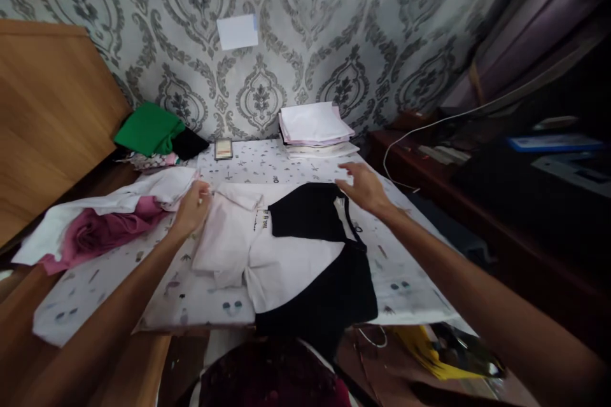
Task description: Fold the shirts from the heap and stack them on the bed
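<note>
A white and black shirt [291, 248] lies spread on the table's patterned cloth [405, 280]. My left hand [191, 206] is closed on the shirt's left shoulder near its folded pale sleeve [224, 235]. My right hand [365, 187] rests on the shirt's right shoulder at the far edge, fingers stretched and flat. The black panel [310, 210] covers the shirt's right part and hangs over the near edge.
A heap of white and pink clothes [105, 219] lies at the left, green and black garments [150, 130] behind it. A stack of folded white cloth [315, 127] and a small phone-like object [223, 149] sit near the wall. Dark furniture with a white cable [429, 133] stands at the right.
</note>
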Demonstrator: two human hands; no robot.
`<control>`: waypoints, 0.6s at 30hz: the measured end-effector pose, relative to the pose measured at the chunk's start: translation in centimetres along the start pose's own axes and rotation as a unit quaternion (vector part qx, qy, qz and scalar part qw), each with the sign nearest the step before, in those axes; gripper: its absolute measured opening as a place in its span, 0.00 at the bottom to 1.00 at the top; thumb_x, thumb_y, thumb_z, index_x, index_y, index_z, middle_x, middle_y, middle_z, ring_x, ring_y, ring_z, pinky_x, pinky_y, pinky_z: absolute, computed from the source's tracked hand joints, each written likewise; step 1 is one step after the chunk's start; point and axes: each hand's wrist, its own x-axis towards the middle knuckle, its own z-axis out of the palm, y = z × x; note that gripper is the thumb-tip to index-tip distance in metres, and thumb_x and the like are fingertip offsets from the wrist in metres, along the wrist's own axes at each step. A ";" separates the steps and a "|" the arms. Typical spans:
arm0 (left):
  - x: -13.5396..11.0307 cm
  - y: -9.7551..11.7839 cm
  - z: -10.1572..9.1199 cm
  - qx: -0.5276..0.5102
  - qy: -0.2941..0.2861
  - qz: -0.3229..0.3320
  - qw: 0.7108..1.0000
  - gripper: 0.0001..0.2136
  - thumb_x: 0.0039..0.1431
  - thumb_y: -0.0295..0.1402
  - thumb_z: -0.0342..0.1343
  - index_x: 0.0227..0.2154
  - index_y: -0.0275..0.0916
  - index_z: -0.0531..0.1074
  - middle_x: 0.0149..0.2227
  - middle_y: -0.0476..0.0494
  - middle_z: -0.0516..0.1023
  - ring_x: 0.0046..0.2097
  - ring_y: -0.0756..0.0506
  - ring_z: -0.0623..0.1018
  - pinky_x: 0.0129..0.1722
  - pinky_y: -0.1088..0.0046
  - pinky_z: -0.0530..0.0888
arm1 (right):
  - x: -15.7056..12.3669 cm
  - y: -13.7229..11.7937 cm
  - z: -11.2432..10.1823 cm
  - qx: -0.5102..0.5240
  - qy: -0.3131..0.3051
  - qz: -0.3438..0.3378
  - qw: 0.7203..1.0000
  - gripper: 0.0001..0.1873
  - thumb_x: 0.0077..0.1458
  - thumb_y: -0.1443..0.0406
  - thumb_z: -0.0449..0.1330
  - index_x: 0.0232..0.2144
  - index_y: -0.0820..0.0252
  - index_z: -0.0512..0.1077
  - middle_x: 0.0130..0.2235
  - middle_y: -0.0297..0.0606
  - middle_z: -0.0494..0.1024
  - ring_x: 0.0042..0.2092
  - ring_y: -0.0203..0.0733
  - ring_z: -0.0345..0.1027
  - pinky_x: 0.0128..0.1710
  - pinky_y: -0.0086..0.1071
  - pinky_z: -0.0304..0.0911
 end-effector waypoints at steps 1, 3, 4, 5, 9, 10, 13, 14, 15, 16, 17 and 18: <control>-0.8 -0.2 0.6 0.013 -0.005 0.007 1.000 0.07 0.57 0.33 0.49 0.38 0.39 0.67 0.38 0.42 0.75 0.40 0.43 0.76 0.39 0.64 0.74 | -0.6 0.5 1.3 -0.003 -0.012 -0.014 1.000 0.20 0.58 0.65 0.59 0.52 0.66 0.73 0.50 0.54 0.76 0.52 0.58 0.71 0.56 0.52 0.63; -2.6 0.4 1.7 0.043 -0.039 0.041 0.997 0.06 0.57 0.35 0.50 0.35 0.41 0.68 0.36 0.44 0.75 0.39 0.43 0.75 0.39 0.65 0.72 | -2.4 1.0 3.2 0.004 -0.049 -0.063 0.997 0.17 0.58 0.62 0.60 0.49 0.61 0.76 0.53 0.50 0.75 0.56 0.56 0.69 0.58 0.51 0.63; -3.5 1.1 2.2 0.065 -0.068 0.065 0.993 0.07 0.58 0.37 0.49 0.34 0.41 0.68 0.36 0.45 0.75 0.39 0.43 0.75 0.39 0.65 0.72 | -3.4 1.0 3.9 0.017 -0.077 -0.092 0.993 0.16 0.57 0.60 0.61 0.47 0.58 0.77 0.55 0.48 0.74 0.58 0.56 0.67 0.59 0.51 0.62; -4.3 1.9 2.8 0.094 -0.099 0.087 0.987 0.08 0.60 0.40 0.49 0.34 0.42 0.68 0.36 0.45 0.75 0.39 0.42 0.75 0.40 0.64 0.71 | -4.5 0.8 4.3 0.027 -0.109 -0.124 0.986 0.17 0.56 0.58 0.62 0.46 0.56 0.77 0.57 0.46 0.73 0.60 0.56 0.66 0.61 0.52 0.60; -6.2 4.4 4.7 0.233 -0.190 0.099 0.948 0.12 0.57 0.46 0.53 0.37 0.44 0.69 0.43 0.39 0.75 0.48 0.33 0.74 0.38 0.59 0.71 | -7.7 -0.3 4.4 0.011 -0.221 -0.196 0.955 0.28 0.50 0.51 0.67 0.53 0.52 0.75 0.66 0.45 0.65 0.65 0.62 0.59 0.62 0.59 0.56; -6.2 4.6 4.9 0.253 -0.201 0.091 0.942 0.11 0.55 0.44 0.55 0.36 0.45 0.68 0.44 0.37 0.75 0.49 0.31 0.73 0.37 0.58 0.71 | -8.3 -0.6 4.2 -0.006 -0.235 -0.203 0.950 0.27 0.50 0.53 0.67 0.53 0.52 0.75 0.65 0.46 0.66 0.64 0.62 0.60 0.62 0.58 0.57; -5.7 4.5 4.9 0.244 -0.213 0.065 0.944 0.02 0.51 0.34 0.54 0.29 0.44 0.67 0.38 0.38 0.75 0.44 0.32 0.75 0.36 0.57 0.70 | -9.3 -1.2 3.3 -0.055 -0.243 -0.213 0.945 0.14 0.55 0.65 0.60 0.44 0.55 0.77 0.56 0.46 0.76 0.57 0.57 0.69 0.55 0.50 0.67; -5.4 4.2 4.6 0.225 -0.214 0.054 0.949 0.03 0.49 0.31 0.54 0.26 0.44 0.65 0.34 0.40 0.74 0.40 0.34 0.75 0.36 0.57 0.70 | -9.4 -1.3 3.0 -0.061 -0.237 -0.206 0.948 0.13 0.55 0.69 0.57 0.40 0.55 0.78 0.50 0.45 0.79 0.53 0.54 0.72 0.51 0.47 0.70; -4.9 4.0 4.1 0.206 -0.215 0.041 0.954 0.04 0.47 0.30 0.54 0.23 0.44 0.64 0.29 0.42 0.72 0.37 0.35 0.75 0.36 0.57 0.70 | -9.4 -1.4 2.6 -0.057 -0.229 -0.194 0.952 0.13 0.54 0.71 0.55 0.37 0.54 0.78 0.46 0.44 0.80 0.49 0.52 0.74 0.46 0.43 0.71; -4.4 3.7 3.6 0.183 -0.216 0.028 0.959 0.05 0.45 0.29 0.55 0.21 0.44 0.63 0.26 0.44 0.71 0.34 0.37 0.75 0.36 0.58 0.71 | -9.2 -1.4 2.3 -0.048 -0.220 -0.181 0.957 0.13 0.53 0.72 0.54 0.34 0.54 0.78 0.43 0.43 0.80 0.46 0.51 0.74 0.42 0.41 0.71; -3.7 3.5 2.8 0.154 -0.216 0.013 0.964 0.06 0.43 0.29 0.55 0.20 0.43 0.63 0.23 0.46 0.70 0.32 0.38 0.75 0.34 0.59 0.72 | -8.6 -1.3 2.0 -0.034 -0.209 -0.166 0.963 0.13 0.53 0.72 0.55 0.32 0.53 0.78 0.41 0.42 0.80 0.43 0.50 0.74 0.40 0.40 0.71; -3.0 3.3 1.9 0.118 -0.207 -0.003 0.971 0.05 0.42 0.29 0.56 0.19 0.43 0.64 0.21 0.47 0.69 0.29 0.40 0.74 0.32 0.61 0.72 | -7.6 -1.2 1.7 -0.018 -0.196 -0.147 0.969 0.12 0.52 0.72 0.56 0.31 0.53 0.78 0.39 0.41 0.80 0.41 0.50 0.74 0.39 0.40 0.70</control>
